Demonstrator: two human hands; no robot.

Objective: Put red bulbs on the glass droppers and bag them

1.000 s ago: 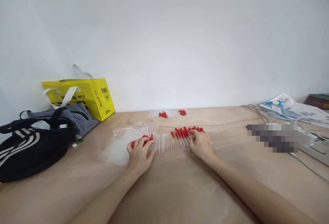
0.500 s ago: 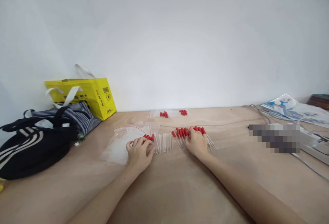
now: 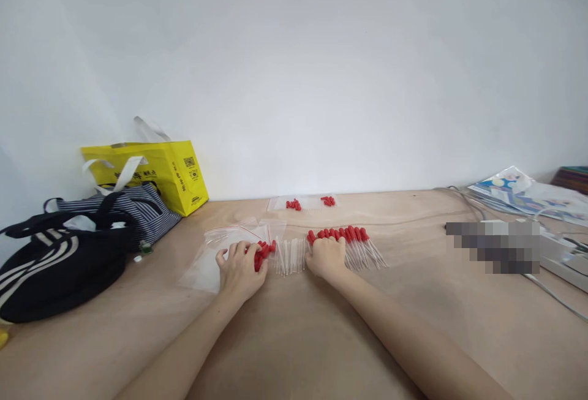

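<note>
A pale wall (image 3: 294, 81) fills the upper half of the frame; a wooden table (image 3: 285, 339) occupies the lower half. At the left edge lies a black bag (image 3: 92, 283) with pale stripes, with a yellow bag (image 3: 186, 185) behind it, near the wall, and a striped bag (image 3: 154, 210) between the two. Printed papers (image 3: 519, 195) lie at the right, above a white power strip (image 3: 567, 265) at the right edge. Clear plastic (image 3: 206, 265) is spread left of centre; a second, smaller clear packet (image 3: 310, 203) lies at the foot of the wall, with two clusters of red caps showing at it.

The left hand (image 3: 241, 274), left of centre, arches over a pile of loose caps (image 3: 264, 253), its fingers slightly apart; whether it grips any cannot be told. The right hand (image 3: 327, 259), just right of centre, is curled at the left end of a row of capped tubes (image 3: 362, 248); its fingertips are hidden, so its grip cannot be told. The capped tubes lie side by side, red ends toward the wall. Bare tubes (image 3: 289, 256) lie in a row between the hands.
</note>
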